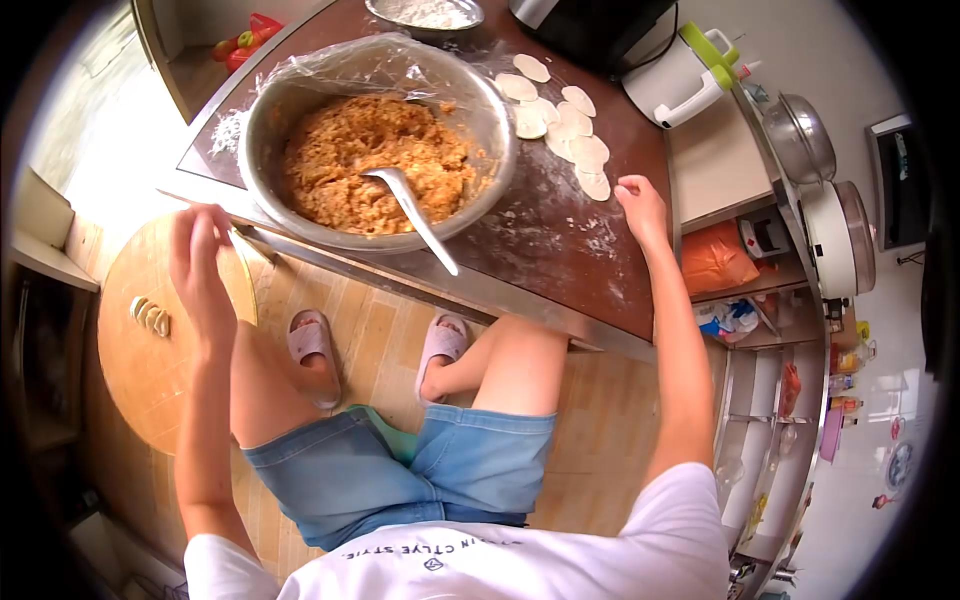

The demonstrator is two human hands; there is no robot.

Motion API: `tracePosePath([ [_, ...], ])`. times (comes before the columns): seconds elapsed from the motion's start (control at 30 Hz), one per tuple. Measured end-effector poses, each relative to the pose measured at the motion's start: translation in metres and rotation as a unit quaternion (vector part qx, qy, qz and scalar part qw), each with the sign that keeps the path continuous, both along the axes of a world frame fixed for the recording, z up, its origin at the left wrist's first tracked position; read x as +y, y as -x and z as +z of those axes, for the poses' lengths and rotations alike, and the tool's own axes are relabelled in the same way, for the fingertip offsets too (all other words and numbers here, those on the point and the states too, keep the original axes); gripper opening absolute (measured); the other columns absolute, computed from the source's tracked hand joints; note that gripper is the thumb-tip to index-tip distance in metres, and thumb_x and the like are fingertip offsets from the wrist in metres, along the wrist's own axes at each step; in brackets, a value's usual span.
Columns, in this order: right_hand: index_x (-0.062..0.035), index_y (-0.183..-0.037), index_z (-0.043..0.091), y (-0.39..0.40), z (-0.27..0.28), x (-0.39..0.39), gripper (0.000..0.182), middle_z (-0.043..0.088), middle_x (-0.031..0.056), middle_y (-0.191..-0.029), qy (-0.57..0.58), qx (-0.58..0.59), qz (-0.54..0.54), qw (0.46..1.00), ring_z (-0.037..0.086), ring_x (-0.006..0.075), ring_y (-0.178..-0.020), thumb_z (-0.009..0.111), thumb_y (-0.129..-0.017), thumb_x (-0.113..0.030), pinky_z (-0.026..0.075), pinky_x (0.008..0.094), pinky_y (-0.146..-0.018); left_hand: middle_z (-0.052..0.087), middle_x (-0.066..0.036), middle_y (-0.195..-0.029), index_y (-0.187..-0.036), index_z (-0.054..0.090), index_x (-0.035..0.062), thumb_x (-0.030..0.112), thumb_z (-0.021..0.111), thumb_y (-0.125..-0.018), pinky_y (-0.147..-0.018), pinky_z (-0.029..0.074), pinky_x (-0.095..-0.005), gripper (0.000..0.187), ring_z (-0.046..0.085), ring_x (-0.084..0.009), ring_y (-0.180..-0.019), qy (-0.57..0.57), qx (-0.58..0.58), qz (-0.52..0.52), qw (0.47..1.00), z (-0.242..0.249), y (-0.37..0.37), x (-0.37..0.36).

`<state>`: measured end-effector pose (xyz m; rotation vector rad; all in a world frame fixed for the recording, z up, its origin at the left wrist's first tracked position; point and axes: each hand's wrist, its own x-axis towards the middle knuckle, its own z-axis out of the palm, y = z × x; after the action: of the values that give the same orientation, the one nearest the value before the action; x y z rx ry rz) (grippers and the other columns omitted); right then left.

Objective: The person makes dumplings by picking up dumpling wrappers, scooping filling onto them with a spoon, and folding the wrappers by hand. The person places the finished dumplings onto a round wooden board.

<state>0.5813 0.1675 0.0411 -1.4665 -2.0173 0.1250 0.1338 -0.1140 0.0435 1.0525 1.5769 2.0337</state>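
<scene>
My right hand [643, 206] hovers at the right side of the table, just beside the nearest of several round dough wrappers [590, 153]. Its fingers are loosely bent, with a small gap at the thumb and nothing visible between them. My left hand [203, 262] is raised near the table's left front edge, above the round wooden board [150, 390]. Its fingers look slightly apart and somewhat blurred, holding nothing I can see. A short row of small folded dumplings [150, 315] lies on that board. Between my hands stands a large metal bowl [262, 195] of orange-brown filling [370, 165], a spoon [412, 215] resting in it.
Plastic wrap [370, 58] covers the bowl's far rim. A smaller bowl of flour [428, 12] stands behind it. A white-and-green appliance [680, 80] is at the back right, near shelves [760, 430]. Flour dusts the brown tabletop [560, 270].
</scene>
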Motion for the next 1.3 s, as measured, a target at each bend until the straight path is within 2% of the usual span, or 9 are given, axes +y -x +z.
tracePosePath([
  [0.17, -0.0048, -0.052, 0.054, -0.010, -0.016, 0.083, 0.029, 0.048, 0.0026, -0.049, 0.395, 0.057, 0.002, 0.917, 0.044, 0.0122, -0.041, 0.072, -0.068, -0.021, 0.034, 0.0256, -0.041, 0.052, -0.002, -0.082, -0.095, 0.052, 0.0032, 0.010, 0.045, -0.090, -0.066, 0.038, -0.0192, 0.011, 0.047, -0.0078, -0.073, 0.153, -0.070, -0.078, 0.983, -0.016, -0.069, -0.066],
  [0.3, -0.0116, -0.060, 0.059, 0.004, 0.009, 0.070, 0.021, 0.047, -0.0034, -0.053, 0.423, -0.036, -0.077, 0.902, 0.039, 0.0060, -0.047, 0.074, -0.066, -0.025, 0.034, 0.0211, -0.046, 0.054, -0.002, -0.083, -0.097, 0.053, 0.0032, 0.009, 0.046, -0.091, -0.067, 0.041, -0.0194, 0.011, 0.049, -0.0069, -0.074, 0.103, -0.192, -0.116, 0.969, -0.046, -0.103, -0.081],
  [0.43, -0.0119, -0.071, 0.066, 0.009, 0.000, 0.069, 0.017, 0.050, -0.0045, -0.058, 0.398, 0.056, -0.124, 0.907, 0.041, 0.0062, -0.048, 0.074, -0.066, -0.026, 0.037, 0.0214, -0.048, 0.055, -0.002, -0.084, -0.095, 0.052, 0.0044, 0.011, 0.048, -0.090, -0.066, 0.041, -0.0187, 0.010, 0.050, -0.0061, -0.074, 0.098, -0.221, -0.180, 0.953, -0.047, -0.123, -0.077],
  [0.63, -0.0040, -0.067, 0.060, 0.014, 0.007, 0.078, 0.020, 0.055, 0.0026, -0.062, 0.418, -0.049, -0.161, 0.892, 0.052, 0.0129, -0.058, 0.073, -0.065, -0.019, 0.046, 0.0308, -0.062, 0.055, -0.002, -0.085, -0.094, 0.053, 0.0047, 0.011, 0.047, -0.089, -0.066, 0.041, -0.0194, 0.009, 0.050, -0.0063, -0.075, 0.089, -0.228, -0.216, 0.945, -0.041, -0.136, -0.070],
  [0.73, -0.0041, -0.070, 0.058, 0.014, 0.006, 0.076, 0.018, 0.057, 0.0034, -0.068, 0.414, 0.042, -0.173, 0.893, 0.056, 0.0134, -0.064, 0.068, -0.071, -0.019, 0.048, 0.0293, -0.064, 0.055, -0.002, -0.086, -0.094, 0.053, 0.0044, 0.009, 0.047, -0.089, -0.066, 0.041, -0.0198, 0.009, 0.050, -0.0067, -0.075, 0.085, -0.239, -0.219, 0.942, -0.044, -0.135, -0.072],
  [0.83, -0.0051, -0.081, 0.056, 0.018, 0.008, 0.056, 0.016, 0.058, 0.0032, -0.078, 0.354, 0.307, -0.045, 0.882, 0.058, 0.0138, -0.071, 0.062, -0.077, -0.020, 0.048, 0.0317, -0.064, 0.055, -0.003, -0.087, -0.094, 0.053, 0.0040, 0.009, 0.047, -0.089, -0.066, 0.041, -0.0203, 0.009, 0.050, -0.0070, -0.076, 0.090, -0.245, -0.229, 0.938, -0.046, -0.135, -0.076],
  [0.97, -0.0059, -0.093, 0.054, 0.038, 0.037, 0.010, 0.017, 0.059, 0.0034, -0.085, 0.285, 0.375, 0.066, 0.880, 0.059, 0.0121, -0.076, 0.057, -0.083, -0.019, 0.050, 0.0300, -0.068, 0.055, -0.003, -0.087, -0.094, 0.052, 0.0034, 0.010, 0.048, -0.088, -0.068, 0.041, -0.0210, 0.010, 0.051, -0.0075, -0.077, 0.106, -0.257, -0.260, 0.925, -0.046, -0.139, -0.076],
  [1.2, -0.0047, -0.094, 0.056, 0.103, 0.059, -0.101, 0.015, 0.062, 0.0016, -0.080, 0.395, 0.202, 0.203, 0.873, 0.061, 0.0094, -0.073, 0.061, -0.082, -0.012, 0.048, 0.0224, -0.063, 0.058, -0.005, -0.097, -0.106, 0.052, 0.0029, 0.020, 0.046, -0.091, -0.078, 0.043, -0.0246, 0.023, 0.054, -0.0104, -0.087, 0.127, -0.334, -0.470, 0.807, -0.032, -0.173, -0.049],
  [1.3, -0.0019, -0.093, 0.063, 0.111, 0.006, -0.084, 0.022, 0.063, 0.0090, -0.077, 0.168, -0.019, 0.238, 0.956, 0.059, 0.0200, -0.062, 0.066, -0.074, -0.012, 0.048, 0.0311, -0.062, 0.058, -0.005, -0.097, -0.107, 0.052, 0.0016, 0.019, 0.047, -0.091, -0.078, 0.043, -0.0246, 0.024, 0.053, -0.0098, -0.086, 0.135, -0.348, -0.482, 0.793, -0.028, -0.189, -0.036],
])
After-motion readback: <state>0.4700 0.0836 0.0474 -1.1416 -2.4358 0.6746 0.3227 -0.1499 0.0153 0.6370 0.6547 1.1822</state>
